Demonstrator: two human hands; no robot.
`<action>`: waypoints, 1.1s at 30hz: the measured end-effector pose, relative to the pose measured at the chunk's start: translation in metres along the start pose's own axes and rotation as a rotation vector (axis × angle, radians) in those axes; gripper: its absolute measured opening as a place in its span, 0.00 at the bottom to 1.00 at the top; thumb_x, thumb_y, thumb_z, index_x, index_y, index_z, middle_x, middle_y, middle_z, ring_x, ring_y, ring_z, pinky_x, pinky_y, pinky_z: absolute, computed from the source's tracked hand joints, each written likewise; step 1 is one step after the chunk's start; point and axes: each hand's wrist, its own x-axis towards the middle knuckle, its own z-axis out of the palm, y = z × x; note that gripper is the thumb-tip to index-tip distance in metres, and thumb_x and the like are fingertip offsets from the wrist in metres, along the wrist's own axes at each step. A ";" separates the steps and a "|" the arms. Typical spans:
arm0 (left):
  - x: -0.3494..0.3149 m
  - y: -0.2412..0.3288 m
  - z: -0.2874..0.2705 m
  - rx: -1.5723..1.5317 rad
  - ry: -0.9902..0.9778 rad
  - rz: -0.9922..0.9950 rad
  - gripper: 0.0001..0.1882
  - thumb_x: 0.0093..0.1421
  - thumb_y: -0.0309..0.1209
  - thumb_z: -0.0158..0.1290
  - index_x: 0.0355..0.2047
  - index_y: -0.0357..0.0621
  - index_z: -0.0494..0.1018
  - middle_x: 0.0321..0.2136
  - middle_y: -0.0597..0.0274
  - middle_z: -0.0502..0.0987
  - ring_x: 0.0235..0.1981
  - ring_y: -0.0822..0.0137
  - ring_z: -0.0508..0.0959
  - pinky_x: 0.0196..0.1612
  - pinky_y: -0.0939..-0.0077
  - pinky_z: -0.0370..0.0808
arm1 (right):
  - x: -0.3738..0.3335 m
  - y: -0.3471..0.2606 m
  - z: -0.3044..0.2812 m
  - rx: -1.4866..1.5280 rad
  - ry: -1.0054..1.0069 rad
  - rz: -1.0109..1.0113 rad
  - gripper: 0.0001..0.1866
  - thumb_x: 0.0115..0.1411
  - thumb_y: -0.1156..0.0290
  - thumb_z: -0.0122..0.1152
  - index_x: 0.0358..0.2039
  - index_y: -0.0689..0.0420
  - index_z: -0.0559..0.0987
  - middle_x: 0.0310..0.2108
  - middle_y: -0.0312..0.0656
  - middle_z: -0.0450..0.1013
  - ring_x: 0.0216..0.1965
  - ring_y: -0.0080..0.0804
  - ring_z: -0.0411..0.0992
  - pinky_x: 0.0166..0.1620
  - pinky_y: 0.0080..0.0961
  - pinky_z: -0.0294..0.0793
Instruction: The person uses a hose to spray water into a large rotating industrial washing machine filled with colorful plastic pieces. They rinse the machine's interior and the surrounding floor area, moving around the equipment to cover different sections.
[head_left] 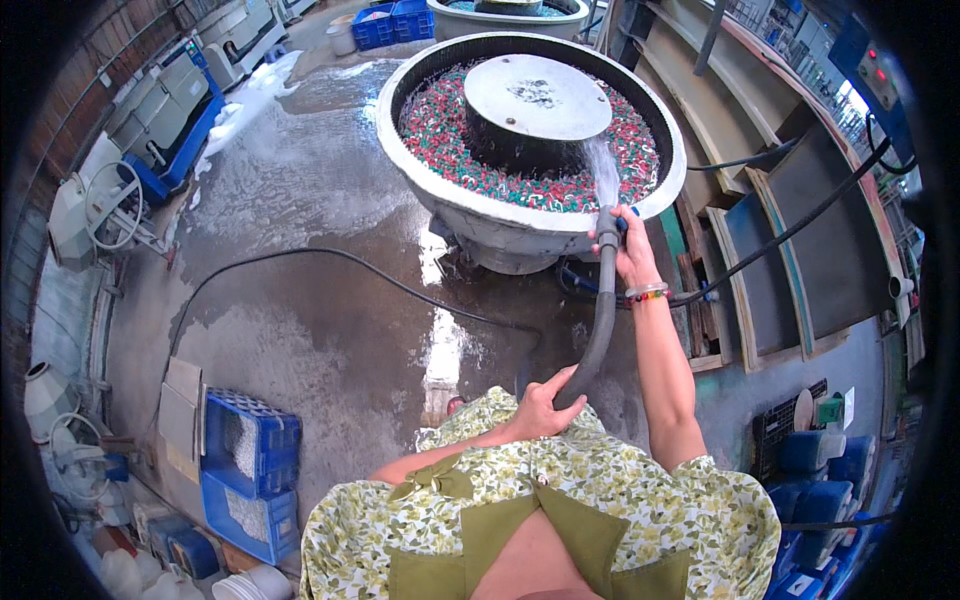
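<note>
My right hand (633, 248) is closed round the nozzle end of a thick grey hose (602, 310), by a blue valve handle (625, 215). Water (601, 165) sprays from it into a large round white tub (440, 192). Inside lie many small red, green and white pieces (440, 125) around a raised centre with a pale round lid (537, 95). Lower down, close to my body, my left hand (545, 408) grips the same hose, thumb and forefinger about it; its other fingers are partly hidden.
Blue crates (250, 445) with pale contents stand at lower left beside cardboard (182, 410). A thin black hose (350, 262) crosses the wet floor (300, 330). Wooden-framed troughs (770, 270) fill the right side, with blue containers (815, 470) below. Machines (165, 120) line the left.
</note>
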 end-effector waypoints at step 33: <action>0.010 0.014 0.158 0.013 0.218 -0.057 0.27 0.50 0.24 0.57 0.51 0.33 0.65 0.38 0.49 0.77 0.38 0.74 0.77 0.38 0.79 0.74 | 0.006 -0.048 -0.095 0.031 -0.439 0.295 0.13 0.51 0.74 0.50 0.38 0.63 0.69 0.35 0.49 0.69 0.36 0.52 0.73 0.29 0.43 0.78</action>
